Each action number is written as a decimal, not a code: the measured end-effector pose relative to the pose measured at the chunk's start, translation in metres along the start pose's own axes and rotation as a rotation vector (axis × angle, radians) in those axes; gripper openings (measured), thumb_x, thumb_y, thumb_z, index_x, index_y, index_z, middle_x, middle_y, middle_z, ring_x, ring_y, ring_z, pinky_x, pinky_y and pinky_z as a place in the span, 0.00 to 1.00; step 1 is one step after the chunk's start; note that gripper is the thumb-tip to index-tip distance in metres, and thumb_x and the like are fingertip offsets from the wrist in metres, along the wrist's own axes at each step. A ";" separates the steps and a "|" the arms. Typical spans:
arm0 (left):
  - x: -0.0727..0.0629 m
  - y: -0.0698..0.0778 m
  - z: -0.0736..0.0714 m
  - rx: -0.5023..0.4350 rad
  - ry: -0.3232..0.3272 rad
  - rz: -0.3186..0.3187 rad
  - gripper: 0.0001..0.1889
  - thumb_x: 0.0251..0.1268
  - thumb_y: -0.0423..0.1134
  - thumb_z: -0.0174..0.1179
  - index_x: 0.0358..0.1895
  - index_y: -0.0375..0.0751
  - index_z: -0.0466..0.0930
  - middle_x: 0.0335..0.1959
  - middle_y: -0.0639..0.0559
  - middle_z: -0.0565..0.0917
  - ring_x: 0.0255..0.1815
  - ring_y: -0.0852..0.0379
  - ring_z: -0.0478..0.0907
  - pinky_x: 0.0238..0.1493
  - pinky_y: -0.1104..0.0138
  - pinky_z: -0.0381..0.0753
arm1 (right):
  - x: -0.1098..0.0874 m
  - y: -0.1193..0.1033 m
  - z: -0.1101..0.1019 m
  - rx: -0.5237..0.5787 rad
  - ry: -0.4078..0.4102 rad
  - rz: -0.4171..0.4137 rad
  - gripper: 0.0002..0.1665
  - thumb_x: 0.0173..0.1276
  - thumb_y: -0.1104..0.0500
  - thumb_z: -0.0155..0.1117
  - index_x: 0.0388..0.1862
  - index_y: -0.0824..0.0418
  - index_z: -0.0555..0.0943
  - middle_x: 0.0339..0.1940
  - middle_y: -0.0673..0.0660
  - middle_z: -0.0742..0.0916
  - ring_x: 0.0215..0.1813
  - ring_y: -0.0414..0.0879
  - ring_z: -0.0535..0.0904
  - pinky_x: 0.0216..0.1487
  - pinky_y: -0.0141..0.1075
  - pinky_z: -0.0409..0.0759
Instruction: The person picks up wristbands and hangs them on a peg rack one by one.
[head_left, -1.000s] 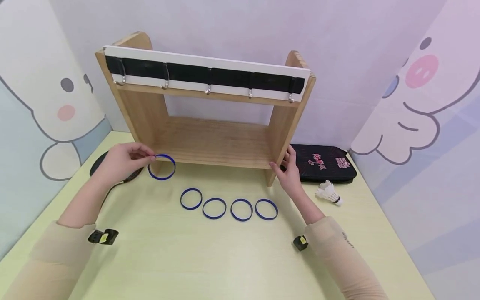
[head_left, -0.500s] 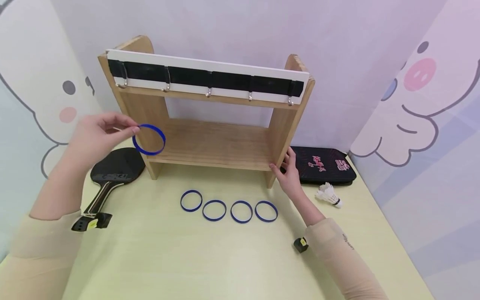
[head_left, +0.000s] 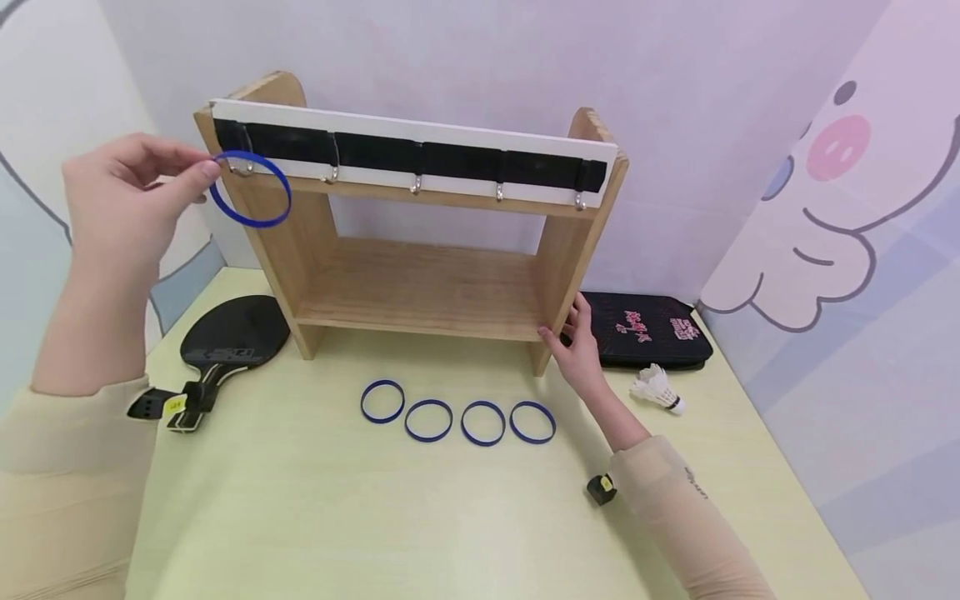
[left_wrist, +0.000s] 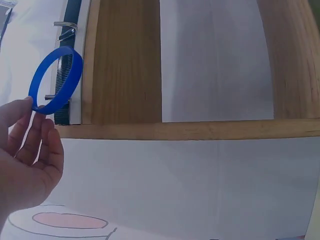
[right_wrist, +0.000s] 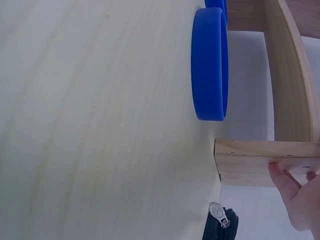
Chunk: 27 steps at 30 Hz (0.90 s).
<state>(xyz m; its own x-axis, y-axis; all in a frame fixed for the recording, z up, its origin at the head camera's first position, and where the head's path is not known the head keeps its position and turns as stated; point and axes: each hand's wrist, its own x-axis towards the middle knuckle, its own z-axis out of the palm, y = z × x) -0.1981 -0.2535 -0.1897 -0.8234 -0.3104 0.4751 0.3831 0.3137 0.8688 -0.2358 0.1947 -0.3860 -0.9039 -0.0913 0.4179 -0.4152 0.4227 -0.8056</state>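
Blue and thin, a ring is pinched at its ten o'clock edge by the left grip, with a hook seen through it at ten o'clock on the wooden rack. Whether they touch cannot be told; with such a small pinch, the ring could be dropped if bumped. At four o'clock, the rack is held by the right grip; without that, it might be pushed crooked. At six o'clock, four more rings on the desk could be scattered by a low swipe.
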 end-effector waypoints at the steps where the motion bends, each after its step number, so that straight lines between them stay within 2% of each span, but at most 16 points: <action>1: 0.003 0.000 0.001 -0.027 0.009 -0.010 0.14 0.54 0.40 0.68 0.44 0.38 0.84 0.31 0.61 0.83 0.32 0.64 0.76 0.36 0.80 0.74 | 0.001 0.004 0.000 0.003 0.002 0.004 0.43 0.68 0.65 0.59 0.73 0.55 0.46 0.69 0.71 0.65 0.62 0.69 0.70 0.56 0.62 0.71; 7: 0.012 -0.007 0.005 -0.214 0.003 -0.091 0.19 0.47 0.41 0.72 0.43 0.36 0.84 0.33 0.56 0.83 0.33 0.61 0.77 0.35 0.81 0.77 | 0.007 0.026 0.000 -0.003 0.015 0.033 0.44 0.68 0.58 0.60 0.73 0.42 0.45 0.71 0.64 0.65 0.64 0.65 0.70 0.56 0.61 0.71; 11: 0.013 -0.017 0.005 -0.246 -0.012 -0.158 0.19 0.45 0.42 0.73 0.42 0.38 0.84 0.33 0.56 0.83 0.35 0.62 0.77 0.34 0.81 0.77 | 0.006 0.030 0.001 -0.010 0.018 0.029 0.44 0.68 0.56 0.60 0.72 0.38 0.46 0.71 0.64 0.65 0.63 0.65 0.70 0.55 0.61 0.72; 13: 0.011 -0.021 0.005 -0.200 -0.018 -0.171 0.18 0.46 0.43 0.72 0.42 0.40 0.84 0.33 0.57 0.83 0.35 0.63 0.77 0.33 0.81 0.77 | 0.004 0.031 0.001 -0.017 0.015 0.034 0.44 0.68 0.55 0.60 0.72 0.37 0.46 0.71 0.64 0.65 0.63 0.65 0.70 0.55 0.62 0.72; 18: 0.006 -0.028 0.005 0.002 -0.021 -0.181 0.17 0.51 0.48 0.68 0.44 0.47 0.84 0.34 0.63 0.81 0.38 0.66 0.74 0.36 0.82 0.74 | 0.000 0.032 0.003 -0.012 0.007 0.046 0.44 0.68 0.55 0.60 0.72 0.35 0.46 0.72 0.64 0.64 0.64 0.65 0.69 0.56 0.62 0.71; 21: 0.003 -0.029 0.006 0.064 -0.019 -0.173 0.16 0.54 0.49 0.67 0.46 0.49 0.84 0.35 0.66 0.80 0.43 0.67 0.71 0.39 0.81 0.72 | 0.000 0.031 0.004 -0.009 0.007 0.043 0.44 0.68 0.56 0.60 0.72 0.36 0.46 0.72 0.64 0.64 0.64 0.65 0.69 0.56 0.62 0.71; 25: -0.002 -0.026 0.008 0.115 0.029 -0.099 0.14 0.58 0.45 0.65 0.48 0.50 0.84 0.38 0.68 0.79 0.48 0.70 0.69 0.40 0.79 0.70 | 0.003 0.030 0.004 -0.011 0.008 0.029 0.44 0.68 0.57 0.59 0.72 0.37 0.46 0.72 0.64 0.64 0.64 0.65 0.69 0.57 0.62 0.71; 27: -0.005 -0.023 0.010 0.144 0.056 -0.059 0.14 0.58 0.44 0.66 0.47 0.50 0.84 0.38 0.69 0.79 0.46 0.70 0.70 0.40 0.79 0.69 | 0.004 0.029 0.003 -0.013 0.009 0.018 0.44 0.68 0.56 0.59 0.72 0.38 0.45 0.72 0.65 0.64 0.64 0.65 0.69 0.57 0.61 0.71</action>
<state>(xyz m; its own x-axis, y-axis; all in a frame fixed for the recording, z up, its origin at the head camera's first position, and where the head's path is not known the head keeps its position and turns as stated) -0.2066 -0.2502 -0.2133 -0.8164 -0.3803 0.4346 0.2675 0.4179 0.8682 -0.2518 0.2037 -0.4089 -0.9102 -0.0754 0.4072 -0.3974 0.4358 -0.8076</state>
